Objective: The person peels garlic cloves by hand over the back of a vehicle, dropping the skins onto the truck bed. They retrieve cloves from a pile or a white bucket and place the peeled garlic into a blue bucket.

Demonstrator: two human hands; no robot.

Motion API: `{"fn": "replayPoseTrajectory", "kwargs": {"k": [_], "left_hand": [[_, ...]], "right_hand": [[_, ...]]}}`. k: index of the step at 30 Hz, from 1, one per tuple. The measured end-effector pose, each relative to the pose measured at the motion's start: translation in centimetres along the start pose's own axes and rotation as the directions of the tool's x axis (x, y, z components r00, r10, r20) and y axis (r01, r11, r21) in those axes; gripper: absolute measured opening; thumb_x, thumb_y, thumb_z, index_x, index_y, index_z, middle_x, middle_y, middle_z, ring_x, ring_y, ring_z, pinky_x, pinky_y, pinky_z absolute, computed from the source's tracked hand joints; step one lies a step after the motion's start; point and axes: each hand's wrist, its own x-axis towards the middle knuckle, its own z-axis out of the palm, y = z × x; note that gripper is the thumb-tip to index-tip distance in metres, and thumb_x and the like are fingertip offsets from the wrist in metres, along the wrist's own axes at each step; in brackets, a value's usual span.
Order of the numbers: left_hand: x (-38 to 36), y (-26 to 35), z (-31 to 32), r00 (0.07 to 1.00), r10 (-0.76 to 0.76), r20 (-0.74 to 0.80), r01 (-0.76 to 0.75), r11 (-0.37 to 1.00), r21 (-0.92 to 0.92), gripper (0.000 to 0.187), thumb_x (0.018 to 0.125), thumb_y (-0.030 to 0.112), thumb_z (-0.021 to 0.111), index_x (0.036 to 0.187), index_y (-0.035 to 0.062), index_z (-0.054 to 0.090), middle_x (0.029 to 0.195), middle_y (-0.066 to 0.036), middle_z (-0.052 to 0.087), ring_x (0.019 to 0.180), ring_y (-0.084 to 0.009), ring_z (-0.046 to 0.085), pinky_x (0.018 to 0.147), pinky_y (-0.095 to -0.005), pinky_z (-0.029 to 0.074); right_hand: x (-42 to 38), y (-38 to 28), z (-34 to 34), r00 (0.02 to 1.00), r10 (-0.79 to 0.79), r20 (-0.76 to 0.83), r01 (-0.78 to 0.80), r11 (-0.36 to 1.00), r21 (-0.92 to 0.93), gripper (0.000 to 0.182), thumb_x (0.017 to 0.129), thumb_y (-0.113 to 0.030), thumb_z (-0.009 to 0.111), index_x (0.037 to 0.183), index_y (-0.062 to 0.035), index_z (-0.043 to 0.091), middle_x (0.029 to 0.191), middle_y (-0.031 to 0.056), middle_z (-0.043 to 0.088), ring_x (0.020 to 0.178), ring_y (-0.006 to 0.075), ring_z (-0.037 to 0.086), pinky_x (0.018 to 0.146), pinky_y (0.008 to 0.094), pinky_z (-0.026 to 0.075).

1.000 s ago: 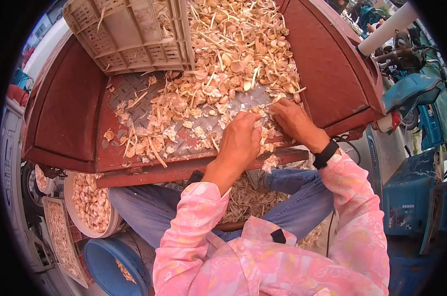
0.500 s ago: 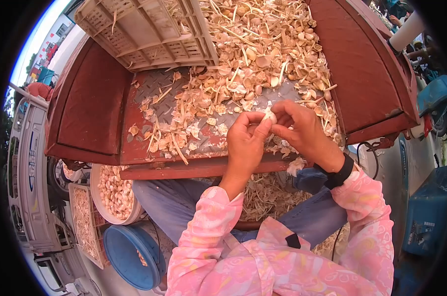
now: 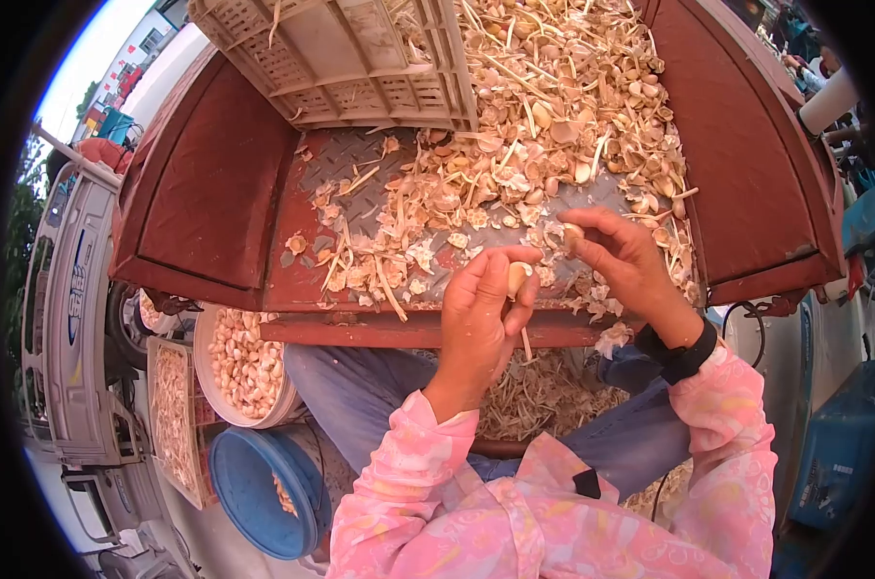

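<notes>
My left hand (image 3: pixel 478 323) is closed, pinching a pale garlic clove (image 3: pixel 517 279) between thumb and fingers at the front edge of the truck bed. A thin stem sticks out below its fingers. To the right and a little farther off, my right hand (image 3: pixel 635 272) has thumb and forefinger pressed on a small garlic piece (image 3: pixel 572 234); whether that is a clove or skin with clove is hard to make out. Beyond both hands spreads a heap of garlic cloves, skins and stalks (image 3: pixel 553 125) on the metal bed floor (image 3: pixel 360 227).
A tilted plastic crate (image 3: pixel 360 58) rests on the bed at the back left. Red side panels (image 3: pixel 201 183) flank it. At lower left are a white bucket of cloves (image 3: pixel 249 372), a blue bucket (image 3: pixel 263 502) and a crate of garlic scraps (image 3: pixel 175 415). Peelings lie between my legs.
My hands, together on a garlic piece before, have drawn apart. The left came lower and nearer me with a clove; the right moved to the right. The whole view shifted slightly.
</notes>
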Motion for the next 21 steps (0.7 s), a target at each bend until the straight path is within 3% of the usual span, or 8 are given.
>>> {"fn": "replayPoseTrajectory", "kwargs": {"k": [1,3,4,5,7,10,13,21], "left_hand": [[-1.0,0.8,0.8,0.997,-0.038,0.069,0.043,0.997,-0.07,0.032,0.098,0.027,0.04,0.102,-0.002,0.054,0.073,-0.006,0.052,0.052,-0.0046,0.036,0.046,-0.0166,0.029],[-4.2,3.0,3.9,0.952,-0.048,0.302,0.03,0.998,0.064,0.035,0.098,0.03,0.04,0.103,-0.0004,0.056,0.072,-0.003,0.052,0.053,-0.0026,0.038,0.047,-0.0147,0.03],[-5.7,4.4,5.7,0.889,-0.068,0.453,0.069,0.998,0.015,0.036,0.098,0.031,0.04,0.092,-0.0025,0.052,0.065,-0.008,0.05,0.052,-0.0107,0.039,0.045,-0.0213,0.028],[-6.5,4.3,5.9,0.778,0.044,0.626,-0.016,0.999,-0.051,0.035,0.097,0.029,0.04,0.091,-0.0036,0.053,0.066,-0.009,0.05,0.052,-0.0123,0.041,0.045,-0.0235,0.03],[-7.5,4.0,6.5,0.631,0.164,0.758,-0.055,0.984,-0.167,0.033,0.097,0.025,0.04,0.091,-0.0041,0.054,0.068,-0.01,0.053,0.054,-0.0162,0.046,0.048,-0.0267,0.034],[-8.7,4.6,8.3,0.636,0.19,0.748,0.04,0.96,-0.278,0.029,0.097,0.021,0.042,0.091,-0.0027,0.057,0.075,-0.011,0.058,0.062,-0.0228,0.054,0.054,-0.0296,0.041],[-9.6,4.8,9.5,0.665,0.206,0.718,0.106,0.925,-0.364,0.027,0.096,0.019,0.042,0.092,-0.0014,0.06,0.08,-0.011,0.061,0.067,-0.027,0.059,0.057,-0.0314,0.045],[-9.8,5.2,9.3,0.687,0.239,0.686,0.005,0.943,-0.333,0.026,0.096,0.019,0.042,0.092,0.0,0.059,0.08,-0.01,0.062,0.068,-0.0267,0.061,0.056,-0.0311,0.046]], "right_hand": [[0.0,0.4,-0.7,0.997,0.078,0.024,-0.075,0.992,-0.105,0.023,0.086,-0.008,0.06,0.108,-0.0005,0.058,0.093,0.0023,0.056,0.083,0.0073,0.052,0.072,0.0214,0.043],[-0.1,0.8,-0.9,0.951,0.303,0.065,-0.277,0.924,-0.264,0.021,0.088,-0.011,0.06,0.106,-0.0009,0.058,0.097,0.0002,0.055,0.085,0.0066,0.051,0.075,0.0218,0.043],[-0.5,0.8,-0.5,0.965,0.252,0.074,-0.234,0.953,-0.191,0.021,0.088,-0.011,0.06,0.106,-0.0007,0.058,0.093,-0.0001,0.056,0.081,0.0063,0.051,0.07,0.0214,0.043],[-1.2,0.9,0.1,0.976,0.202,0.083,-0.192,0.975,-0.116,0.02,0.087,-0.01,0.06,0.105,-0.0006,0.058,0.089,-0.0003,0.057,0.076,0.006,0.051,0.066,0.021,0.043],[-2.0,0.2,1.0,0.98,0.151,0.128,-0.162,0.983,0.081,0.022,0.088,-0.009,0.059,0.107,0.0007,0.057,0.088,-0.0003,0.059,0.077,0.0055,0.053,0.066,0.0205,0.045],[-2.9,-1.6,1.8,0.991,0.097,0.087,-0.117,0.957,0.265,0.023,0.088,-0.006,0.058,0.109,0.002,0.055,0.095,0.0008,0.057,0.084,0.0065,0.055,0.074,0.0211,0.046],[-3.2,-1.2,1.5,0.978,0.148,0.146,-0.186,0.936,0.298,0.026,0.087,-0.002,0.057,0.112,0.0023,0.053,0.105,0.0034,0.056,0.091,0.0082,0.056,0.081,0.0228,0.047],[-3.2,-0.2,1.8,0.977,0.165,0.139,-0.2,0.932,0.302,0.027,0.087,-0.003,0.058,0.113,0.0008,0.053,0.099,0.0016,0.059,0.091,0.0084,0.057,0.081,0.0228,0.047]]}}
